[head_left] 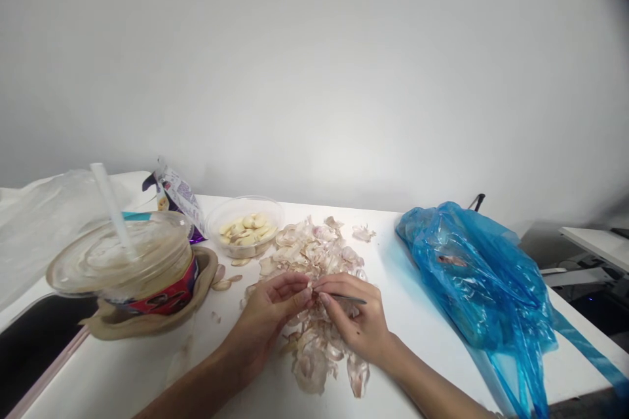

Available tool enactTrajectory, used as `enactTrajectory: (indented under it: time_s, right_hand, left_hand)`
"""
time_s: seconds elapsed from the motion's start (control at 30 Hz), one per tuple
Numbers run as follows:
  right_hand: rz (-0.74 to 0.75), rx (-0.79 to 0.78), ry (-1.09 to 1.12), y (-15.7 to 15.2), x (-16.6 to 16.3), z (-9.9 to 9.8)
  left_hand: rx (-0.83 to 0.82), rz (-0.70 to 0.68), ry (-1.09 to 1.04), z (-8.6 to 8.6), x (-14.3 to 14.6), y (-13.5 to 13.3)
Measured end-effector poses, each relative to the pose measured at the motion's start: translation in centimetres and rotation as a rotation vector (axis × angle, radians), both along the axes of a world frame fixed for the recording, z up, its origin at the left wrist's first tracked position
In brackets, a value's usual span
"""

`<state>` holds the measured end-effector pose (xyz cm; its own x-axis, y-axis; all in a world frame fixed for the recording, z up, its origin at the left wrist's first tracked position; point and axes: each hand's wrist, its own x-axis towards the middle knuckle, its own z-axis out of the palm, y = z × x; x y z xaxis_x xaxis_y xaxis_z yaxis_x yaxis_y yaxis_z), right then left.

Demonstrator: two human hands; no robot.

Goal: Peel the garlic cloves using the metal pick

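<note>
Head view, from my remote seat: on the far left I see crumpled clear plastic [39, 229], then a lidded cup [164, 298] with a straw [112, 209] in a brown carrier [209, 272], and a snack packet [181, 196] behind it. Next comes a clear tub [276, 215] holding pale cloves [251, 228], with a few loose brownish cloves [222, 285] on the white table [388, 268] beside it.

Mid-table, the left hand [272, 308] has its thumb and fingers drawn together on a small piece [314, 291], meeting the right fingertips above a heap of papery skins [312, 366]. The piece is mostly hidden; I take it for a garlic clove. I judge it light and firm, slick where bare, its skin brittle. I'd pinch it lightly by its sides near the blunt end, keeping the fingertips dry. The right hand [361, 321] is curled narrow around a slim dark tool [351, 299]; whether it also grips the piece, I cannot tell.

Farther right, well apart from the hands, lies a blue plastic bag [472, 275].
</note>
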<state>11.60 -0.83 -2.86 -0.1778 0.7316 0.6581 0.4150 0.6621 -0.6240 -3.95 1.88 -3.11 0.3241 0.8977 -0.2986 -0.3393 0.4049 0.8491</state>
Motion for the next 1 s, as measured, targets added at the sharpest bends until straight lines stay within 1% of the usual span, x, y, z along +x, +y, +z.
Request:
enactTrajectory:
  time_s: [0.63, 1.0]
  right_hand:
    - [0.001, 0.019, -0.038, -0.11, 0.04, -0.05]
    - [0.02, 0.015, -0.044, -0.22, 0.12, 0.02]
  left_hand:
    - [0.013, -0.007, -0.009, 0.06, -0.07, -0.11]
    - [0.024, -0.032, -0.04, -0.53, -0.1, 0.01]
